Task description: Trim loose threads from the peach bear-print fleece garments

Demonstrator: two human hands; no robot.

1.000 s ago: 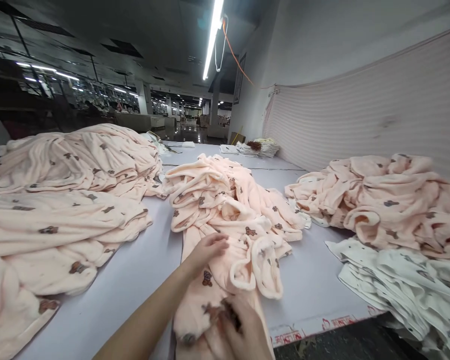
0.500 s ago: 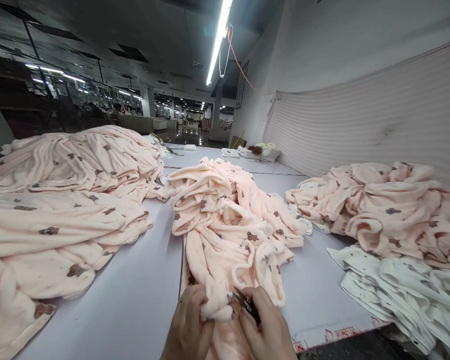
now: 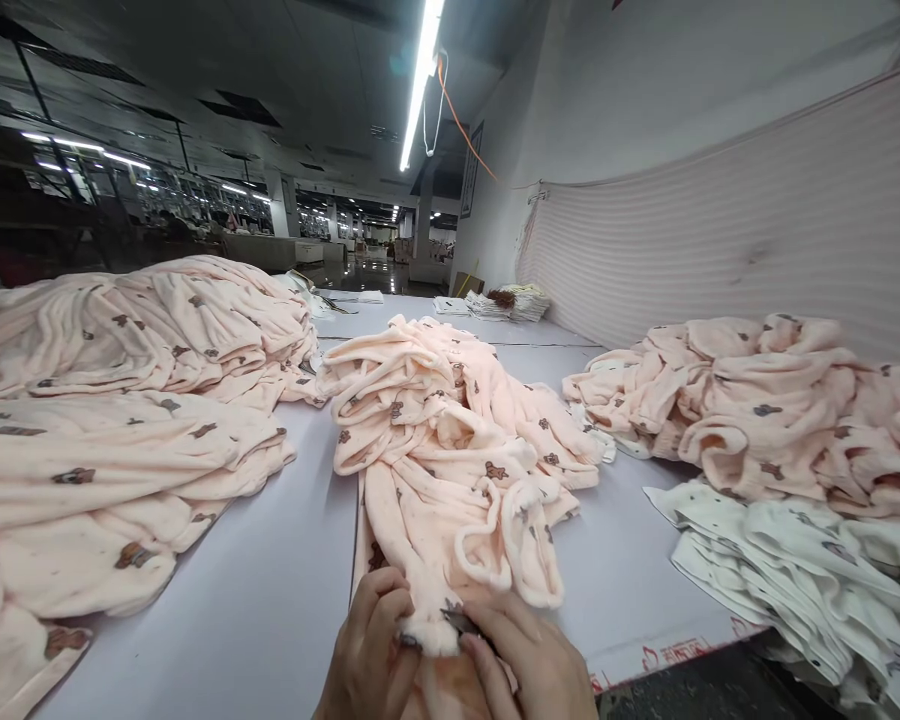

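Note:
A pale pink plush garment [image 3: 450,440] with brown bear prints lies bunched on the table in front of me. My left hand [image 3: 375,640] is closed on the garment's near end, fingers curled over the fabric. My right hand [image 3: 529,655] holds dark thread snips [image 3: 461,621], mostly covered by my fingers. The snips' blades lie against the pink fabric between my hands. Whether the blades are apart or together I cannot tell.
Large piles of the same pink fabric lie on the left [image 3: 150,330] and right [image 3: 765,400]. White printed pieces [image 3: 787,570] hang over the table's right edge. Small folded stacks [image 3: 525,302] sit at the back. A striped cloth [image 3: 720,220] covers the right wall.
My right hand has turned and its fingers now cover more of the snips, whose blades lie flatter. My left hand still grips the fabric. The view has shifted slightly right.

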